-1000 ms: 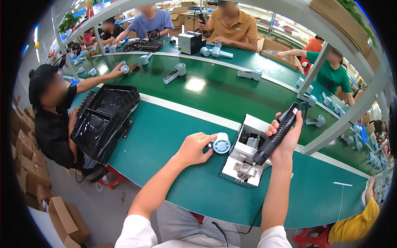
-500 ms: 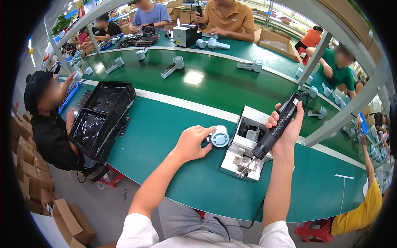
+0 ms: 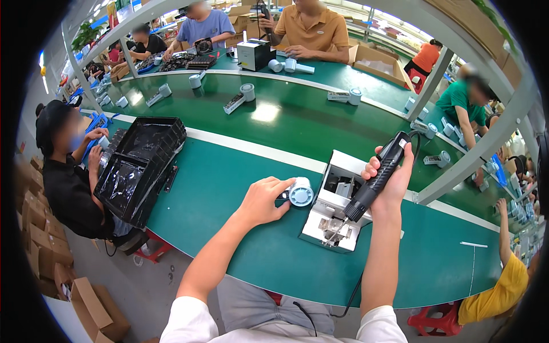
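My left hand (image 3: 264, 200) grips a light-blue round plastic housing (image 3: 301, 193) with a ribbed disc face, thumb and fingers closed round its left side. A small dark part of it shows by the fingertips. In my right hand (image 3: 396, 191) is a black electric screwdriver (image 3: 380, 178), tilted with its bit pointing down and left. The bit's tip is at the front of a white metal screw feeder (image 3: 330, 203), right of the housing. Whether a screw sits on the tip is too small to tell.
A black tray (image 3: 146, 151) lined with plastic stands at left, beside a co-worker in black (image 3: 68, 177). Beyond the white rail, a green belt (image 3: 286, 117) carries several light-blue housings with handles. A grey metal post (image 3: 480, 160) rises at right. A cord hangs over the table's front edge.
My hands, the housing and the screwdriver keep nearly the same places. The co-worker at left has lowered their hands toward the tray. The person in green now leans forward with an arm reaching down.
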A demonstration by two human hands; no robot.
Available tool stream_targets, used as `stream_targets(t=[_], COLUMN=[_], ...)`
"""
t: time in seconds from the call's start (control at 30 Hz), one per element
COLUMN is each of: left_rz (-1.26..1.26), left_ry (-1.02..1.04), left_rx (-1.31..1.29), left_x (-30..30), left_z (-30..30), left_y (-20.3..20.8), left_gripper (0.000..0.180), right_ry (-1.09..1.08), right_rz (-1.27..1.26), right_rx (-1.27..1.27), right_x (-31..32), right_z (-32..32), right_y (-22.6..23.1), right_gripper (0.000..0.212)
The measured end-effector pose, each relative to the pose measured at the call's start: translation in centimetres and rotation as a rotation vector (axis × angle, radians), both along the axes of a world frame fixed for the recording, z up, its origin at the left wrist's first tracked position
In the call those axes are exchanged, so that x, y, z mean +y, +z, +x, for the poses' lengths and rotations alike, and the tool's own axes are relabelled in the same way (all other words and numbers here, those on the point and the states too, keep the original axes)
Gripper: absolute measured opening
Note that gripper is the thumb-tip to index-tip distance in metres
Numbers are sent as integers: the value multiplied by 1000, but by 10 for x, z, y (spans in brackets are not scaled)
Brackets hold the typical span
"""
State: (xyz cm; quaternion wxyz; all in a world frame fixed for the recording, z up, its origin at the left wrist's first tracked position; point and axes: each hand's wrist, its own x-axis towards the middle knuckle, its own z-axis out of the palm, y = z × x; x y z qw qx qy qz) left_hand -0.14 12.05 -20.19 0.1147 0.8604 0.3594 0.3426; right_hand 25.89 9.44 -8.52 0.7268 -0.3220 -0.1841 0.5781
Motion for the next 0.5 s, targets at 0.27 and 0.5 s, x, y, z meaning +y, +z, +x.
stream_targets(t=[0.27, 0.5], left_rz=[16, 39], left_ry=[-8, -8], left_rx=[-25, -39], left_x=[1, 1], left_z=[1, 0], left_y=[0, -1], left_gripper=[53, 54], right_ry=[-7, -19], right_rz=[2, 3], right_rx=[-3, -1], right_x=[1, -1], right_z=[1, -3], right_y=[-1, 1], right_gripper=[60, 60])
